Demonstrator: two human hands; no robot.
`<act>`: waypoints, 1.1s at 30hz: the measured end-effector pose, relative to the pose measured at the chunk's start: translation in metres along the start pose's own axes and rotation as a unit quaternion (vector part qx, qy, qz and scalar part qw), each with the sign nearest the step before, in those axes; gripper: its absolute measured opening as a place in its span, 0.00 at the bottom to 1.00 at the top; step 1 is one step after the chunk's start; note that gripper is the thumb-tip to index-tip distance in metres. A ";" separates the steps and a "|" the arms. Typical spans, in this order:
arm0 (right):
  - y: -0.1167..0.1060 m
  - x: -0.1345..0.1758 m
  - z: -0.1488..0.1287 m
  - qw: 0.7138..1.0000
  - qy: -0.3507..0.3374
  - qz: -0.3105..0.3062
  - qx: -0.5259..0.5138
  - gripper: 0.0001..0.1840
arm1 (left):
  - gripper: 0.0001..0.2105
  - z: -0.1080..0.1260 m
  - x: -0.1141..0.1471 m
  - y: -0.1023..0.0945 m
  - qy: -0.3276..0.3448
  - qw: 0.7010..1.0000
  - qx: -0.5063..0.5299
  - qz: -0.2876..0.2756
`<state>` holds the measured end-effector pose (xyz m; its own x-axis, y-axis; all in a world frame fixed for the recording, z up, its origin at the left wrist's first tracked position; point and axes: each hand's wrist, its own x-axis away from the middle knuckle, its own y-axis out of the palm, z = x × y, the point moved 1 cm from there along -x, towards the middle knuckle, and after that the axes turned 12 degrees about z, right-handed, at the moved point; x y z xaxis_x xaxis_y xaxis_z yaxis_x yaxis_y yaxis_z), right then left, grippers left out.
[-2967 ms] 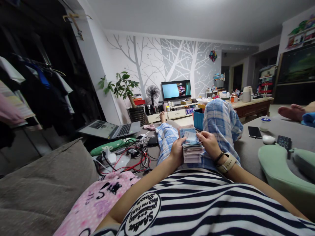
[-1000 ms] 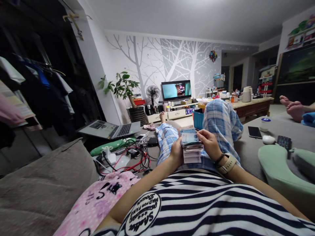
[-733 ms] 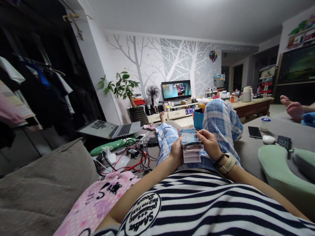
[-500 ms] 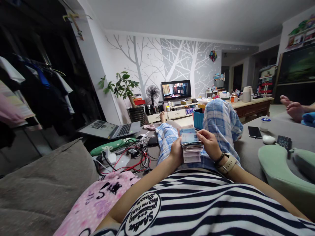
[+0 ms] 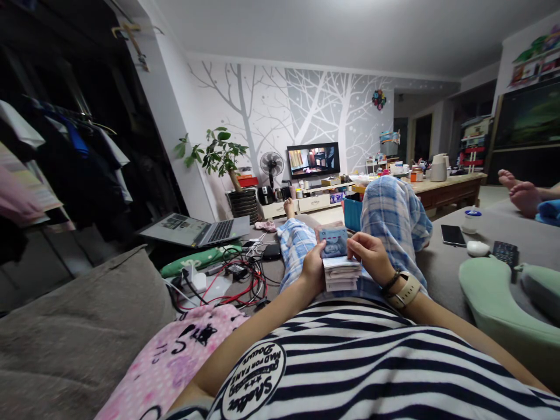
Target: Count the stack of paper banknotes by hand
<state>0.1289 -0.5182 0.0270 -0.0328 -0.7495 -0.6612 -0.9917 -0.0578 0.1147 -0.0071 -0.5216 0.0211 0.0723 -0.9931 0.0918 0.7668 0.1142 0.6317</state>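
Both hands (image 5: 341, 265), banknote stack (image 5: 338, 263) upright, lengthwise away

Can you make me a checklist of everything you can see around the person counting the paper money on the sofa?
Surface: grey sofa.
Job's things: stack of banknotes, resting on the lap.
Clutter: phone, remote, green pillow, pink blanket.
Hands: left hand grips the stack; right hand fingers its top notes.
Cables: red and black tangle beside laptop.
Surroundings: television, plant, fan, another person's feet.
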 end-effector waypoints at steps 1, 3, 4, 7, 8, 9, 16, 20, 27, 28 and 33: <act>0.000 -0.001 0.001 1.000 -0.001 0.008 0.002 0.18 | 0.11 0.000 0.000 0.000 -0.004 1.000 0.000 -0.009; -0.001 -0.002 0.004 0.999 -0.001 0.031 0.006 0.17 | 0.11 0.001 0.001 -0.001 -0.008 1.000 -0.001 -0.019; -0.002 -0.003 0.006 0.999 0.001 0.046 0.009 0.17 | 0.10 0.001 0.002 -0.001 -0.007 1.000 -0.002 -0.019; -0.004 -0.006 0.013 0.996 0.010 0.081 0.026 0.18 | 0.09 0.002 0.005 -0.001 0.004 1.000 -0.008 -0.012; -0.005 -0.006 0.015 0.996 0.012 0.086 0.034 0.18 | 0.08 0.002 0.006 0.000 0.012 1.000 -0.011 -0.009; -0.006 -0.007 0.017 0.995 0.014 0.088 0.042 0.18 | 0.07 0.002 0.007 0.000 0.022 1.000 -0.014 -0.007; -0.006 -0.010 0.022 0.995 0.028 0.071 0.058 0.18 | 0.10 0.002 0.009 -0.001 0.049 0.998 -0.033 -0.006; -0.006 -0.010 0.022 0.995 0.025 0.077 0.057 0.18 | 0.10 -0.001 0.006 -0.001 0.021 0.999 -0.016 -0.020; -0.004 -0.007 0.014 0.996 0.014 0.079 0.044 0.18 | 0.13 -0.002 0.000 -0.001 -0.011 0.999 0.020 -0.038; -0.003 -0.006 0.012 0.996 0.011 0.076 0.041 0.18 | 0.13 -0.002 0.000 -0.001 -0.010 0.999 0.022 -0.037; -0.002 -0.004 0.005 0.997 -0.008 0.062 0.039 0.17 | 0.13 -0.001 0.000 -0.001 0.003 0.999 0.020 -0.030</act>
<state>0.1299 -0.5120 0.0253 -0.1575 -0.7364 -0.6579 -0.9865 0.0873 0.1384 -0.0071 -0.5213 0.0194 0.0315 -0.9983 0.0482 0.7433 0.0557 0.6666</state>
